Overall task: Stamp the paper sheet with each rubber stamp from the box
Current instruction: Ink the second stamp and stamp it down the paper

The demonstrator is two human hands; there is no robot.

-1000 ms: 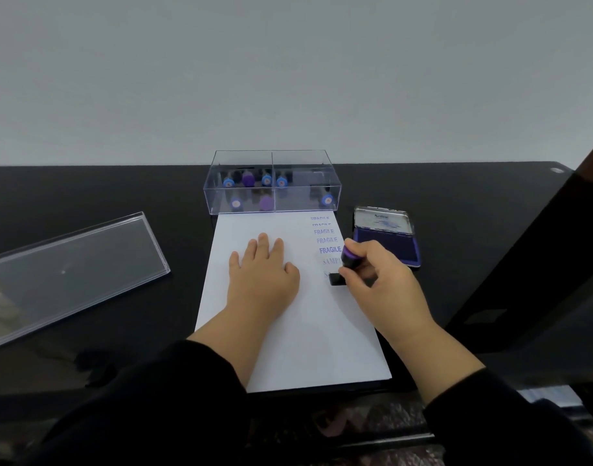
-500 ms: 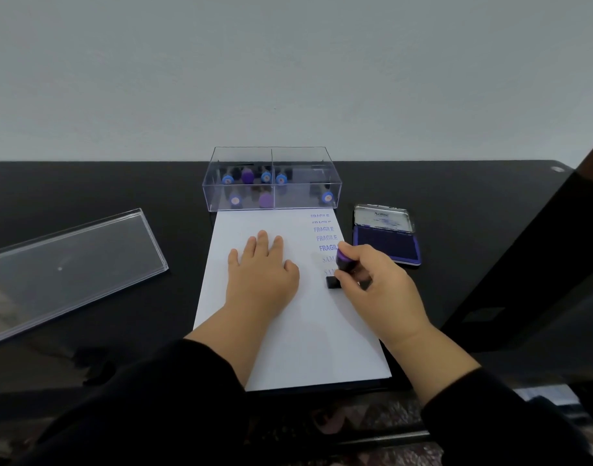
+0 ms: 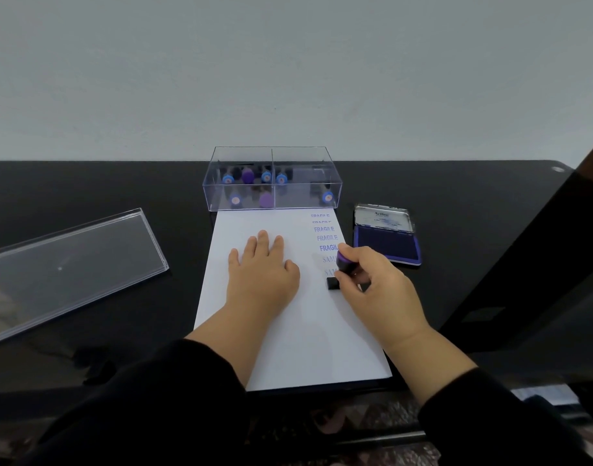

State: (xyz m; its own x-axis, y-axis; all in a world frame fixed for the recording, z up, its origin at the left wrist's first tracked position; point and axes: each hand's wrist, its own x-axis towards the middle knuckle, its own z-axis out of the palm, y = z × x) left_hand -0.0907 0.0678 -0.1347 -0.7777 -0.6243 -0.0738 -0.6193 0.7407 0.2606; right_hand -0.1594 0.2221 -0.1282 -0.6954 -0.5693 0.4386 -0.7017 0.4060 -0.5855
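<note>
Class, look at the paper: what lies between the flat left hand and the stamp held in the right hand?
Only bare white paper, in the head view.

— What have you got on?
— Black long sleeves, my left sleeve (image 3: 160, 395) and right sleeve (image 3: 497, 418) both ending short of the wrist. My left hand (image 3: 261, 280) and right hand (image 3: 382, 290) are bare.

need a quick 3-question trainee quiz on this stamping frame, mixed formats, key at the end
1. True or false: the left hand lies flat on the paper sheet.
2. The right hand grips which item? A) ink pad B) purple-handled rubber stamp C) box lid
3. Fill in: the open ink pad sits to the ___ of the sheet.

Key: 1 true. 2 B, the purple-handled rubber stamp, its black base on the sheet below the faint SAM prints. 3 right.
</note>
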